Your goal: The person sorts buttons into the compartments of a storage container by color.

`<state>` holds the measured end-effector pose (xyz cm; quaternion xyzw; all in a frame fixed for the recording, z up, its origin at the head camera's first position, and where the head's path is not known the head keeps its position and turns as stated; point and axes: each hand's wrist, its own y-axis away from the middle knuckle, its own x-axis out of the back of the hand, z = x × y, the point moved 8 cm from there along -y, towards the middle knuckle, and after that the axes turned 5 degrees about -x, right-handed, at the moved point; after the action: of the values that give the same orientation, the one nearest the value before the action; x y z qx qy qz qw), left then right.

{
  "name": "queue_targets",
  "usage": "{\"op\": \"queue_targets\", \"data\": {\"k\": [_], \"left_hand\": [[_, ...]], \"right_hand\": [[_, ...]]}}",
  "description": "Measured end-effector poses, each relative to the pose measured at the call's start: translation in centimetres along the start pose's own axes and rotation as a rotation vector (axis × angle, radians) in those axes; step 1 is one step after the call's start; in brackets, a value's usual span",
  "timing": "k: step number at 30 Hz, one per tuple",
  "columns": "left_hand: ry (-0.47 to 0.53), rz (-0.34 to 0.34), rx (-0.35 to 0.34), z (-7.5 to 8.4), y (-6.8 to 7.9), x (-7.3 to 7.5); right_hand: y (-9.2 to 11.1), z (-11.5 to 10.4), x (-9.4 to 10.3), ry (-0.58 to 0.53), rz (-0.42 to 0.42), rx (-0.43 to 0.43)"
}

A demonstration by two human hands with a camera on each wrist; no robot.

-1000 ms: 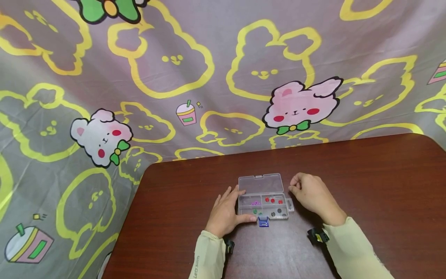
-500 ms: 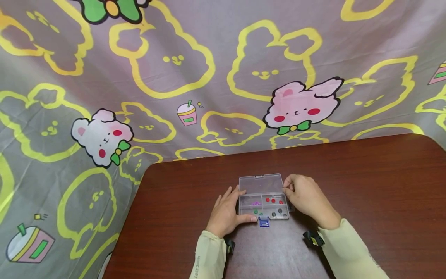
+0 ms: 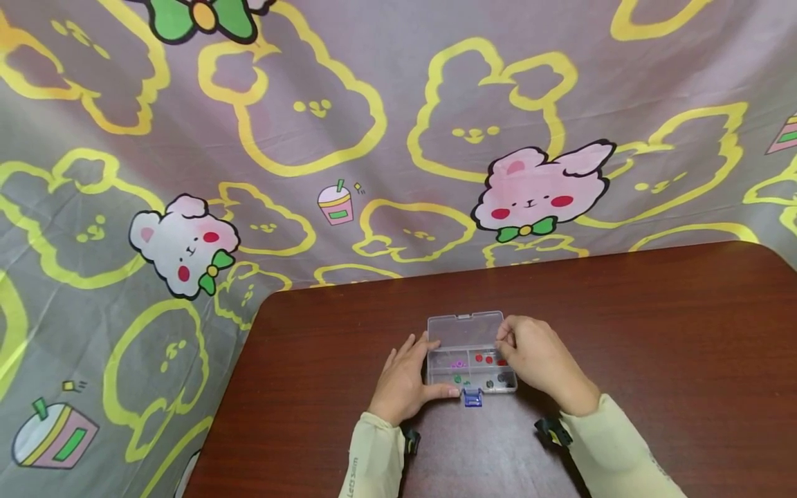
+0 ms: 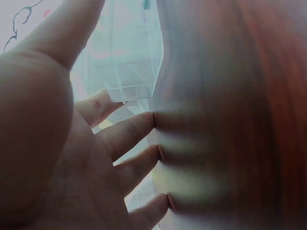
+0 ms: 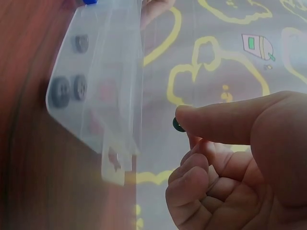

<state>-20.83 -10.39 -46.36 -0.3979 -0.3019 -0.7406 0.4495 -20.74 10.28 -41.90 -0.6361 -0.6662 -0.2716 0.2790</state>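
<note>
A clear plastic compartment box (image 3: 443, 375) lies on the table with its lid (image 3: 463, 330) folded back. Inside, purple pieces (image 3: 459, 364), red buttons (image 3: 488, 360), green buttons (image 3: 457, 379) and dark buttons (image 5: 80, 87) lie in separate compartments. My left hand (image 3: 401, 380) rests at the box's left end, fingers spread and fairly straight, thumb along the front edge, index fingertip near the lid hinge. My right hand (image 3: 540, 356) is over the box's right end; thumb and index finger pinch a small dark green button (image 5: 178, 125), as the right wrist view shows.
A blue latch (image 3: 472, 398) sticks out from the box's front edge. At its right end is a clear hanging tab (image 5: 114, 163). The brown wooden table (image 3: 654, 332) meets a patterned cloth (image 3: 386, 138) at the back.
My right hand has moved left, from beside the box to over its right end, still pinching. The left hand and the box have stayed in place.
</note>
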Motion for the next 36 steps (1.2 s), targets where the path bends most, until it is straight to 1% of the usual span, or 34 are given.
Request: {"op": "queue_targets", "data": {"k": [3, 10, 16, 22, 27, 36], "left_hand": [[0.000, 0.003, -0.005, 0.0, 0.0, 0.0], [0.000, 0.008, -0.012, 0.1, 0.1, 0.0], [-0.008, 0.008, -0.016, 0.0, 0.1, 0.0], [-0.015, 0.003, -0.018, 0.1, 0.0, 0.0], [-0.020, 0.005, -0.022, 0.1, 0.0, 0.0], [-0.019, 0.010, -0.029, 0.1, 0.0, -0.1]], "right_hand": [[0.2, -0.4, -0.3, -0.010, -0.007, 0.006], [0.4, -1.4, -1.0, 0.018, 0.020, 0.048], [0.5, -2.1, -1.8, 0.020, 0.007, 0.054], [0.7, -2.9, -2.3, 0.041, 0.024, 0.104], [0.7, -3.5, -3.0, 0.059, 0.006, 0.139], [1.1, -4.5, -4.2, 0.092, -0.018, 0.154]]}}
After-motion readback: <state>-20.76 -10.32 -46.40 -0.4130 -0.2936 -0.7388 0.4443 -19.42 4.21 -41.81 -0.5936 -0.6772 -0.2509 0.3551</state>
